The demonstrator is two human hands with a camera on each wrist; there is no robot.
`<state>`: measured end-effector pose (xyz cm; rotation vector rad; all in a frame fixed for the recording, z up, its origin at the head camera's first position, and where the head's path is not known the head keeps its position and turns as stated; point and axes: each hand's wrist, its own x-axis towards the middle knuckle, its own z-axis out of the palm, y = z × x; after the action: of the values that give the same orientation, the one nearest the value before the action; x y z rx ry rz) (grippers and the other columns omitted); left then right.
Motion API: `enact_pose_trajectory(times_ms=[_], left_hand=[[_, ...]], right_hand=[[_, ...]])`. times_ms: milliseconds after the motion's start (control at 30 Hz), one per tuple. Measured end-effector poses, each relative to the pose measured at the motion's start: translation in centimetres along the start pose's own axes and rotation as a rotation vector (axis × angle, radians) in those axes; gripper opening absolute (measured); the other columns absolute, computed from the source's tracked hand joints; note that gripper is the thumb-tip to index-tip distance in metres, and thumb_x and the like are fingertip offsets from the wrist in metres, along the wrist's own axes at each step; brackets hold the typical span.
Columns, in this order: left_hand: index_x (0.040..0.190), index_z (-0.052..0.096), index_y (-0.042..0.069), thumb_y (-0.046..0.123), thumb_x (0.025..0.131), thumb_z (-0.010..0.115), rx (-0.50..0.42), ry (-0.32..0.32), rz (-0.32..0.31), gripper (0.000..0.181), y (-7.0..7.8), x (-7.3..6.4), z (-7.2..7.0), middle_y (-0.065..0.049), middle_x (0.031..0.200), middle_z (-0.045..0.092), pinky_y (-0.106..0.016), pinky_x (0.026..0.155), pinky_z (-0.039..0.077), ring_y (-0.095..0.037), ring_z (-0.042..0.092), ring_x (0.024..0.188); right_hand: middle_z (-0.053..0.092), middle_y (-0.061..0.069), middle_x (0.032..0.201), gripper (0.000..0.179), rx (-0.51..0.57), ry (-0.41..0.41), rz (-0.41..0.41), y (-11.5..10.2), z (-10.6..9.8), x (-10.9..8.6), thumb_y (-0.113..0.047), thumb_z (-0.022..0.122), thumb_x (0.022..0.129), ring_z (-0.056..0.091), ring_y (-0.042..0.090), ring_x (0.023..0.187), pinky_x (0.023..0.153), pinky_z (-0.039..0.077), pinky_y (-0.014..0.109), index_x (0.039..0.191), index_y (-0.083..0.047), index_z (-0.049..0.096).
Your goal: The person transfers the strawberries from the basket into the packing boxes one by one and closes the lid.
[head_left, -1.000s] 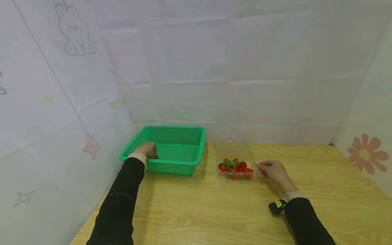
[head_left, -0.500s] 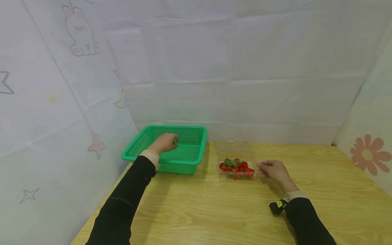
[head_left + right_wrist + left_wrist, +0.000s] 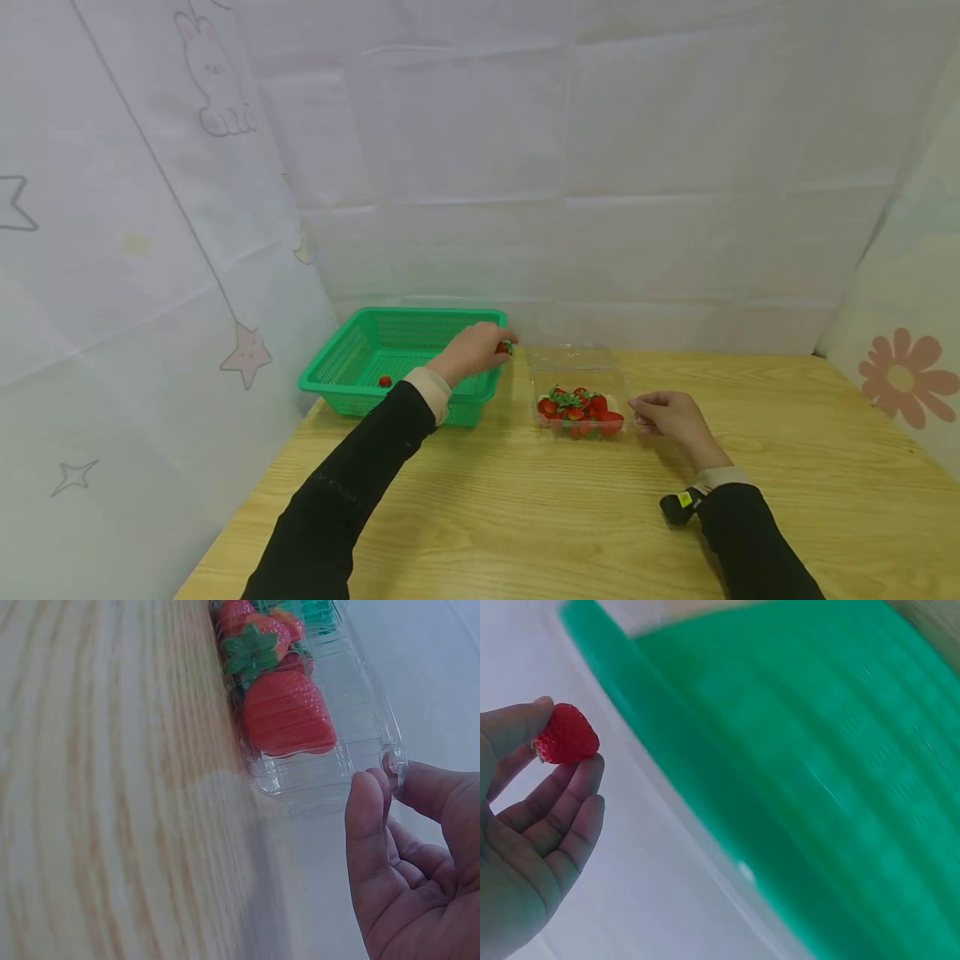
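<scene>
My left hand [image 3: 474,348] pinches a strawberry [image 3: 568,735] between thumb and fingertips, over the right rim of the green basket [image 3: 450,314]. In the left wrist view the berry's red side faces the camera, with the basket wall beside it. Inside the basket lies one small strawberry [image 3: 385,381]. To the right, a clear plastic box [image 3: 542,383] holds several red strawberries [image 3: 289,712] with green leaves. The right hand [image 3: 672,421] stays at the box's right side, its thumb and finger pinching the rim [image 3: 395,761].
Both containers stand on a wood-grain table [image 3: 525,517]. Behind them hangs a pale sheet [image 3: 465,167], and a patterned one [image 3: 135,333] lines the left side. A small black device [image 3: 678,507] is strapped to the right wrist.
The left hand has risen from inside the basket and moved right to its right rim, carrying a strawberry. A berry left in the basket now shows. The right hand has not moved.
</scene>
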<state>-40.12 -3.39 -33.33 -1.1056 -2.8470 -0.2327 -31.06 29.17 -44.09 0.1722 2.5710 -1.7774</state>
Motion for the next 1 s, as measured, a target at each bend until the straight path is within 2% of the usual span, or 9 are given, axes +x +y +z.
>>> enact_pose_trajectory(times_ms=[233, 333, 467, 533, 667, 1000], left_hand=[[0.131, 0.062, 0.015, 0.022, 0.097, 0.063, -0.002, -0.030, 0.072, 0.034, 3.3, 1.4, 1.3, -0.001, 0.116, 0.066, -0.025, 0.076, 0.050, -0.011, 0.063, 0.088], [0.130, 0.063, 0.015, 0.022, 0.097, 0.063, 0.047, -0.030, 0.113, 0.034, 4.6, 1.8, 1.9, 0.000, 0.119, 0.066, -0.023, 0.079, 0.049, -0.011, 0.063, 0.094], [0.129, 0.064, 0.015, 0.019, 0.097, 0.063, 0.092, -0.048, 0.159, 0.032, 6.1, 2.3, 2.9, 0.000, 0.121, 0.065, -0.022, 0.073, 0.047, -0.012, 0.063, 0.089], [0.128, 0.065, 0.016, 0.019, 0.096, 0.065, 0.117, -0.058, 0.184, 0.032, 6.6, 2.6, 3.7, 0.000, 0.121, 0.065, -0.023, 0.074, 0.048, -0.013, 0.063, 0.091], [0.125, 0.068, 0.016, 0.021, 0.093, 0.069, 0.142, -0.090, 0.195, 0.032, 7.0, 3.0, 5.1, 0.001, 0.122, 0.065, -0.025, 0.084, 0.050, -0.015, 0.062, 0.106], [0.121, 0.070, 0.020, 0.023, 0.091, 0.072, 0.197, -0.134, 0.170, 0.031, 7.6, 3.2, 7.2, 0.006, 0.114, 0.067, -0.022, 0.081, 0.050, -0.011, 0.063, 0.100]], right_hand=[[0.067, 0.019, 0.097, 0.042, 0.004, 0.002, -0.008, -0.1, 0.3, -0.1, -0.021, 0.060, 0.099, 0.067, 0.022, 0.080, 0.069, 0.058, 0.034, 0.121, 0.015, 0.055], [0.067, 0.018, 0.095, 0.042, 0.005, -0.001, -0.009, -0.2, 0.3, -0.1, -0.021, 0.060, 0.099, 0.067, 0.023, 0.079, 0.069, 0.058, 0.034, 0.121, 0.015, 0.055], [0.066, 0.015, 0.093, 0.042, 0.004, 0.000, -0.008, -0.4, 0.3, -0.1, -0.021, 0.060, 0.099, 0.067, 0.023, 0.078, 0.069, 0.058, 0.034, 0.120, 0.014, 0.056], [0.066, 0.015, 0.093, 0.042, 0.005, -0.001, -0.007, -0.4, 0.3, -0.1, -0.021, 0.061, 0.098, 0.067, 0.023, 0.078, 0.069, 0.058, 0.034, 0.120, 0.014, 0.056], [0.066, 0.017, 0.094, 0.042, 0.009, -0.007, -0.008, -0.3, 0.3, 0.0, -0.021, 0.061, 0.099, 0.067, 0.023, 0.079, 0.069, 0.058, 0.034, 0.120, 0.014, 0.056], [0.066, 0.017, 0.094, 0.042, 0.016, -0.015, -0.005, -0.3, 0.3, -0.1, -0.022, 0.061, 0.098, 0.068, 0.022, 0.078, 0.070, 0.058, 0.035, 0.119, 0.014, 0.056]])
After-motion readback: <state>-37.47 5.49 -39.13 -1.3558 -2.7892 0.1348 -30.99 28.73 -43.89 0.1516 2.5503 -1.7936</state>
